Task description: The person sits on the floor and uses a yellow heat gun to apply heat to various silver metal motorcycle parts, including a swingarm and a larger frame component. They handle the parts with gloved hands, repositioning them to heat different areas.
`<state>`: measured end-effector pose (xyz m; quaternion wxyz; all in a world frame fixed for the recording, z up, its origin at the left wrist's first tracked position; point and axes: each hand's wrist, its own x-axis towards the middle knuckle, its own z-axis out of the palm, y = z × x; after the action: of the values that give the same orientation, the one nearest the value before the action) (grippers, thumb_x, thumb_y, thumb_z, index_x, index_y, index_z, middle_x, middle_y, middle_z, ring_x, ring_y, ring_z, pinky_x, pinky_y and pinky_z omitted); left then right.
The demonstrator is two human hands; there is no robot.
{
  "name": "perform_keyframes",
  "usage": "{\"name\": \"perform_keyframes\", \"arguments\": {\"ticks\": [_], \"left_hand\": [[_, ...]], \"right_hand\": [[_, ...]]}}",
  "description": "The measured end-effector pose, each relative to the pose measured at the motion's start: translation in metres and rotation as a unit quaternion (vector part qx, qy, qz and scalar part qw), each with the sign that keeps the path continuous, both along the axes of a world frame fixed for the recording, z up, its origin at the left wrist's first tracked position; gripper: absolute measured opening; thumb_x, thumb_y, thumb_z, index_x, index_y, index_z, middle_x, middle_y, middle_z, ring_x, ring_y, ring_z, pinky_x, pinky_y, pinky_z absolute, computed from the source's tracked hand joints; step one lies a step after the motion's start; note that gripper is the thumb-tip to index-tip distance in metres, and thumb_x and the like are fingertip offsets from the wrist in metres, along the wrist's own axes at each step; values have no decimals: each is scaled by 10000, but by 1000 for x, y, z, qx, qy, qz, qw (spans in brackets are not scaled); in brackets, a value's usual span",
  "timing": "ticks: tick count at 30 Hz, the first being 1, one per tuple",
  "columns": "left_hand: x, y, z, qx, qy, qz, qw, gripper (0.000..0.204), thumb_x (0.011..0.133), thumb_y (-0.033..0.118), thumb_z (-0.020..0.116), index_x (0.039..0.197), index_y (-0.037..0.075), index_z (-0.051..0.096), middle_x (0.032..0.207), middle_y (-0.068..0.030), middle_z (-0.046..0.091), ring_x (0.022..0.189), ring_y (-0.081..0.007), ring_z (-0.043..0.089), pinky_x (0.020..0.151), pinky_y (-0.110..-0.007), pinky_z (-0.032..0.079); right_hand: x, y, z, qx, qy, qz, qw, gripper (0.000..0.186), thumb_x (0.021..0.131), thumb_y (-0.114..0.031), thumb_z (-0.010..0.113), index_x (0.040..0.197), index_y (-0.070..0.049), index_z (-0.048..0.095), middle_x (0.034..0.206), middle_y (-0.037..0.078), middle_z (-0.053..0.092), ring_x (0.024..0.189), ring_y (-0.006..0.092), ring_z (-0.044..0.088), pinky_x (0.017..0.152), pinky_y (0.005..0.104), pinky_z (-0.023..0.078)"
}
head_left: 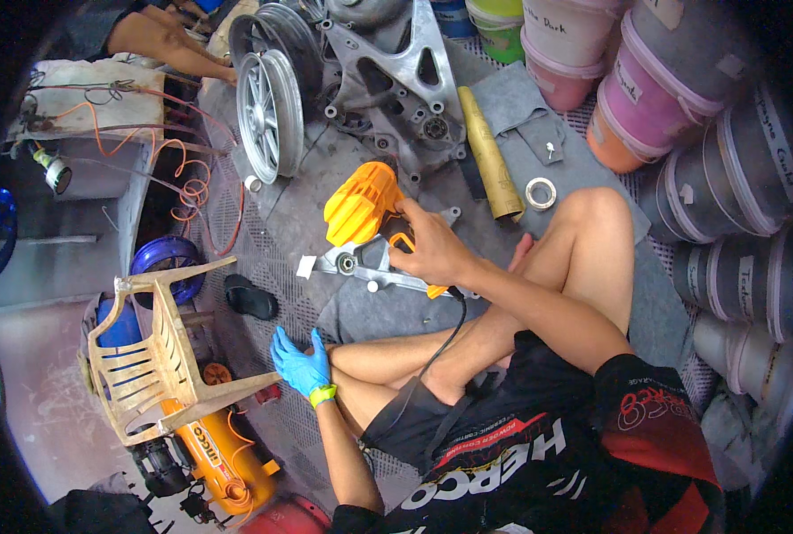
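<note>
My right hand (428, 236) grips the handle of a yellow corded power tool (361, 200), its black cable running down over my legs. Below the tool lies a silver metal bracket (379, 276) with round bushings and a small white tape tab, on grey mats. My left hand (300, 360), in a blue glove, rests by my folded legs with its fingers spread and holding nothing.
Silver wheels (267, 116), a large cast part (392, 71), a yellow paper roll (485, 151) and tape (541, 193) lie ahead. Stacked buckets (637, 98) line the right. Left are a plastic chair (138, 365), orange compressor (223, 454) and hoses; another person's legs (174, 49) show top left.
</note>
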<state>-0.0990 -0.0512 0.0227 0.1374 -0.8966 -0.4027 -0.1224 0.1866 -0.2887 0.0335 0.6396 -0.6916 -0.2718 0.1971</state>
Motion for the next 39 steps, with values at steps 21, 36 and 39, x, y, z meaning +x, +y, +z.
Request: {"name": "perform_keyframes", "arguments": {"ticks": [21,36,39], "left_hand": [[2,1,0,-8,2,6,1000,819,849,489,731,1482,48,454,1449,-226,522,1340,-414,470,1125,-516,373],[0,2,-1,0,4,5,1000,811,860,500,719,1480,48,458,1448,-214,529,1333,-410,478,1125,-512,376],[2,1,-1,3,2,-1,1000,803,859,496,723,1471,43,467,1439,-214,537,1323,-409,487,1119,-511,382]], "right_hand": [[-7,3,-2,57,-61,-61,995,548,774,-172,716,1194,90,482,958,313,641,941,471,655,814,501,511],[-7,3,-4,53,-79,-61,994,614,774,-140,732,1283,97,484,1029,272,668,907,362,702,790,403,543],[-3,1,-3,65,-55,-41,996,607,771,-136,731,1279,94,489,1043,273,670,911,355,706,792,401,543]]}}
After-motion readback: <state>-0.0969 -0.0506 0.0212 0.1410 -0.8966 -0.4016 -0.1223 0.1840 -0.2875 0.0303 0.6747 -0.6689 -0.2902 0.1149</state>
